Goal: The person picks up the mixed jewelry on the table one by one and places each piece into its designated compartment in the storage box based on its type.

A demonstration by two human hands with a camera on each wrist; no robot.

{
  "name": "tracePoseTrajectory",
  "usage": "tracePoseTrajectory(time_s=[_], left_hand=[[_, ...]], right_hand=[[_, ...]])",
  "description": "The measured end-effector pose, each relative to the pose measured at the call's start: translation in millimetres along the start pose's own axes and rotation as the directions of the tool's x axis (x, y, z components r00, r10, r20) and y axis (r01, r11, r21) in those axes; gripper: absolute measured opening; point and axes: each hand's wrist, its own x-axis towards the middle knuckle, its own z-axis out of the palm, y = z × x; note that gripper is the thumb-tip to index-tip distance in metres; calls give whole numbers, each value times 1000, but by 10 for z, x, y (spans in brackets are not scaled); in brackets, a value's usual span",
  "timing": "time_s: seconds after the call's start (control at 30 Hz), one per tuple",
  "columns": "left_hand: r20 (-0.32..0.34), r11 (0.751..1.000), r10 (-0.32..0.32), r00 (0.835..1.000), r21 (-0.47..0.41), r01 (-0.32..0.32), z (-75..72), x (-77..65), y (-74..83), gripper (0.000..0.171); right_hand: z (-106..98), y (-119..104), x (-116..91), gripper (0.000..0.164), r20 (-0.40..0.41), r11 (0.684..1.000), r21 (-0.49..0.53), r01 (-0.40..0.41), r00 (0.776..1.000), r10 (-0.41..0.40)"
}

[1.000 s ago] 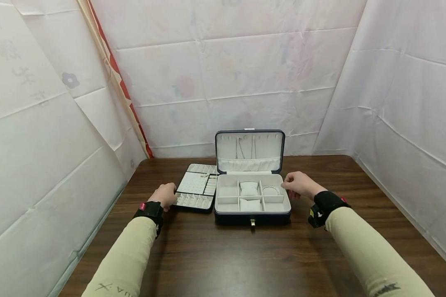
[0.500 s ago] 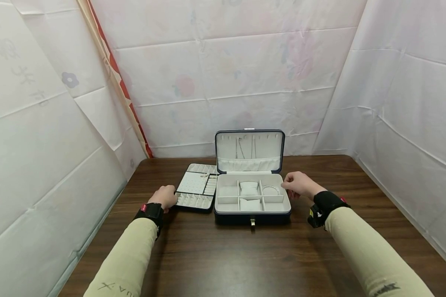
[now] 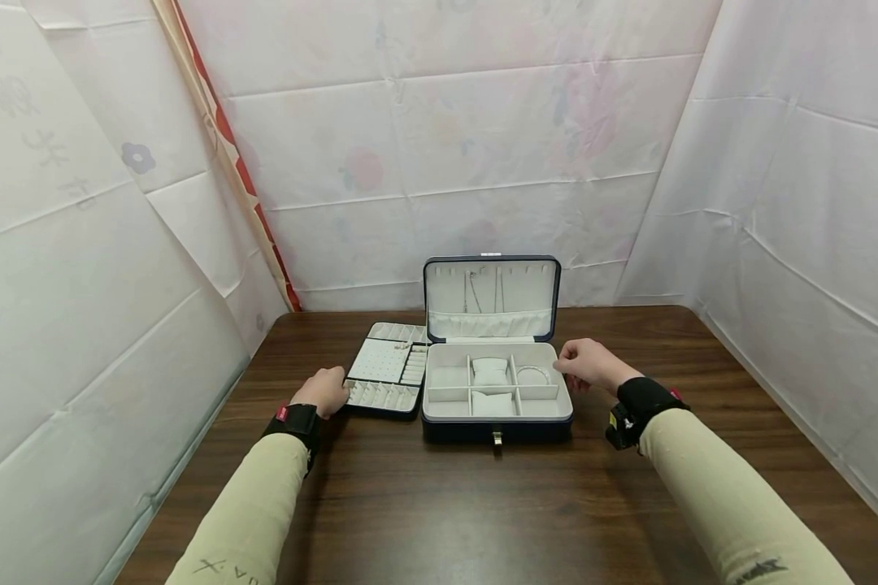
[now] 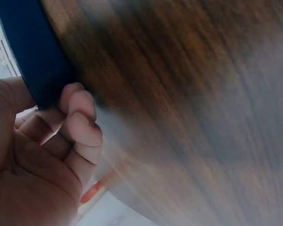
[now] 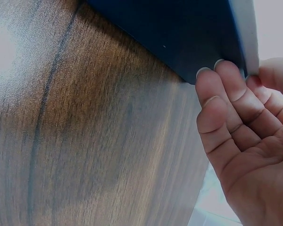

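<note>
A dark blue jewelry box (image 3: 457, 431) stands on the table with its lid (image 3: 492, 296) raised. Inside its white compartments are two white cushions (image 3: 490, 371) and a bracelet (image 3: 533, 367). To the left lies a lift-out jewelry tray (image 3: 379, 359) with ring rolls and small slots. My left hand (image 3: 323, 391) grips the tray's near left edge; in the left wrist view the thumb is above and fingertips (image 4: 85, 127) curl beneath the blue corner. My right hand (image 3: 588, 363) pinches the box's right wall, thumb at the white rim, fingertips (image 5: 211, 84) against the blue outer side.
Thin necklaces (image 3: 475, 292) hang inside the lid above a gathered pocket. A metal clasp (image 3: 497, 438) sits at the box's front. Brown wood table (image 3: 454, 512) extends in front. White printed sheets (image 3: 446, 162) wall in the back and both sides.
My left hand has shifted slightly at the tray's edge, while the tray looks still. The right hand and the box keep their places.
</note>
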Motion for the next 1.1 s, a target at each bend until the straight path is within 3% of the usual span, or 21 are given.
tracePoseTrajectory(time_s=[0.37,0.7,1.1], left_hand=[[-61,992,106,992,78,-101,61,-3,-48,25],[-85,994,90,992,73,-84,62,9,-85,20],[-122,991,115,986,80,-106,-61,-36,-136,17]], right_hand=[[-4,9,16,18,-4,1000,-4,-5,1000,5],[-6,14,21,18,-9,1000,-18,-5,1000,5],[1,19,19,17,-8,1000,-19,-2,1000,2]])
